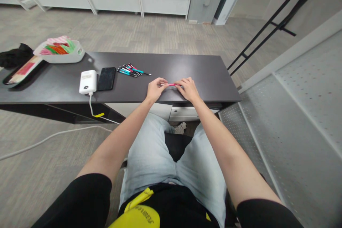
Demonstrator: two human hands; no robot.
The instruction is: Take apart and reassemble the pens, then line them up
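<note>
A slim pink pen (172, 84) lies level between my two hands, just above or on the dark desktop; which of these I cannot tell. My left hand (157, 89) pinches its left end, where a pale tip shows by the fingers. At the other end, the fingers of my right hand (188, 89) close on the pink barrel and hide part of it. To the left of my hands is a loose pile of several pens (130, 70), blue, red and black, with pale tips.
The dark desk (197, 69) carries a black phone (107, 78), a white power bank (88, 82) with a cable, a white basket (77, 52) of colourful items, a black tray (24, 74) and black cloth (16, 55). A perforated panel (301, 114) stands at the right.
</note>
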